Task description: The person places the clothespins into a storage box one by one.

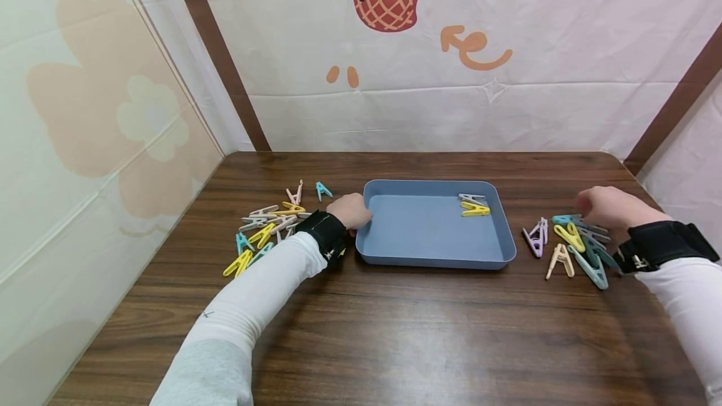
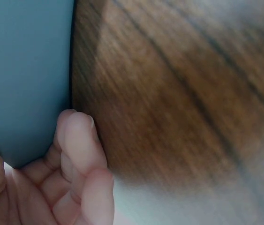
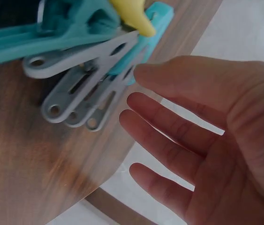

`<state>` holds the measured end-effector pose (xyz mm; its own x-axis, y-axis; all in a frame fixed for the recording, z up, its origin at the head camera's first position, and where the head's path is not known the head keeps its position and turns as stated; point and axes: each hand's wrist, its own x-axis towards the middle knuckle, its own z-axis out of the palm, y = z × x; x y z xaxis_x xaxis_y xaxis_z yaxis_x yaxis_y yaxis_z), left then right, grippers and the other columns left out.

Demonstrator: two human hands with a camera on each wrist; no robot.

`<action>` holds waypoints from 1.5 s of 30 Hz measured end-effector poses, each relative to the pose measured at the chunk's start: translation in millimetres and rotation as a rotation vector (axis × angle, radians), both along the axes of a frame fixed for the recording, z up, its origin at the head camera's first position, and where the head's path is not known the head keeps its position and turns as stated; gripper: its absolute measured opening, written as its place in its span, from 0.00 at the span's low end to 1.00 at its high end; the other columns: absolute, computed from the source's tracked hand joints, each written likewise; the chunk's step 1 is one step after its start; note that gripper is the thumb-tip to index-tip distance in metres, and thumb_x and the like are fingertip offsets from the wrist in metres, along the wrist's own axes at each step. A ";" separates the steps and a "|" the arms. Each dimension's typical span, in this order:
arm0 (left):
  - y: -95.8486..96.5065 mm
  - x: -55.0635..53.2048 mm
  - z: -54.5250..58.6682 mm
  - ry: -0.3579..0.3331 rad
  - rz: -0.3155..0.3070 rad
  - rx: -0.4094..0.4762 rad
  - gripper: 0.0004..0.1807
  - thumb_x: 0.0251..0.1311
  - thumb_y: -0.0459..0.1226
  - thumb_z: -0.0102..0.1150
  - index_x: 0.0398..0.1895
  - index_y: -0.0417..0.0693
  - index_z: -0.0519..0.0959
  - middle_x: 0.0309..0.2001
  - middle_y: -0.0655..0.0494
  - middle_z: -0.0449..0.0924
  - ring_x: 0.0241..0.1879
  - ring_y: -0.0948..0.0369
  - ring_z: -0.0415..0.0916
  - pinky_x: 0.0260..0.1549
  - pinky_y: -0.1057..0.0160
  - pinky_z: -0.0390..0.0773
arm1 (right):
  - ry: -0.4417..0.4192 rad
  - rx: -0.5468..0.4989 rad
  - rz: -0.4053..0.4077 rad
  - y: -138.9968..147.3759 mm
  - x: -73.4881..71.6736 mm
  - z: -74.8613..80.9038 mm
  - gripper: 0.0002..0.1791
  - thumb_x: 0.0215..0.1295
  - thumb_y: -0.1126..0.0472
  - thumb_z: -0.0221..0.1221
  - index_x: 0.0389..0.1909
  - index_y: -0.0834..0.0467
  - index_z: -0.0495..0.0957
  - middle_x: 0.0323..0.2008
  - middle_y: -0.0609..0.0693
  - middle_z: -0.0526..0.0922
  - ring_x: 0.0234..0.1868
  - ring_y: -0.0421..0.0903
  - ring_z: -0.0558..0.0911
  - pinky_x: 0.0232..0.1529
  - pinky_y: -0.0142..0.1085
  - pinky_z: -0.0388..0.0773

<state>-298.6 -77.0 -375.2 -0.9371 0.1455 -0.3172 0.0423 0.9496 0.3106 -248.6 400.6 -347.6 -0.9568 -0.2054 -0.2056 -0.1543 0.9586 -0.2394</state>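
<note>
At its left end, a shallow blue-grey tray (image 1: 417, 234) is held by my left hand (image 1: 348, 210). The left wrist view shows the tray's wall (image 2: 26, 75) between thumb and curled fingers. A yellow clothespin (image 1: 476, 209) and a grey one lie in the tray's right part. Over a pile of clothespins on the right hovers my right hand (image 1: 613, 208), holding nothing, its fingers spread. In the right wrist view its thumb is close to grey clothespins (image 3: 75, 63); whether it touches them I cannot tell. Teal and yellow clothespins (image 1: 570, 237) lie among them.
On the left of the brown table (image 1: 417, 331) lies another heap of clothespins, yellow (image 1: 262, 235), blue, grey and pink. A purple clothespin (image 1: 537, 238) and a beige one (image 1: 560, 262) sit between tray and right pile. A printed cloth (image 1: 395, 118) hangs behind.
</note>
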 end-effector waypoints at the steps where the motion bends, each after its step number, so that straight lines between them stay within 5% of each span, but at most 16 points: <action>1: -0.1 0.2 0.1 0.001 0.001 0.000 0.14 0.68 0.39 0.47 0.29 0.43 0.78 0.20 0.50 0.80 0.15 0.59 0.78 0.19 0.62 0.73 | -0.008 -0.003 -0.001 0.7 0.0 -1.0 0.18 0.50 0.70 0.64 0.42 0.76 0.75 0.31 0.59 0.80 0.34 0.57 0.78 0.35 0.52 0.74; 18: 0.5 4.2 -1.6 -0.012 0.002 0.005 0.13 0.68 0.39 0.47 0.29 0.43 0.78 0.21 0.50 0.80 0.16 0.59 0.78 0.19 0.62 0.73 | 0.016 0.046 0.025 0.8 -0.7 -13.3 0.17 0.48 0.70 0.64 0.40 0.74 0.77 0.33 0.64 0.81 0.33 0.56 0.80 0.35 0.53 0.75; 30: -0.3 3.6 -1.8 -0.003 -0.001 0.008 0.13 0.68 0.39 0.47 0.29 0.43 0.78 0.20 0.50 0.80 0.15 0.60 0.78 0.19 0.62 0.73 | 0.054 0.004 0.041 2.2 -1.2 -17.4 0.12 0.53 0.66 0.66 0.36 0.70 0.79 0.28 0.55 0.81 0.30 0.52 0.79 0.34 0.52 0.75; 45: -2.2 -1.1 -2.3 0.001 -0.003 0.011 0.13 0.67 0.39 0.47 0.29 0.42 0.78 0.20 0.50 0.80 0.15 0.60 0.78 0.19 0.62 0.73 | 0.223 0.018 0.040 -34.3 -3.2 22.2 0.13 0.58 0.62 0.64 0.39 0.67 0.78 0.29 0.53 0.80 0.30 0.51 0.77 0.29 0.49 0.72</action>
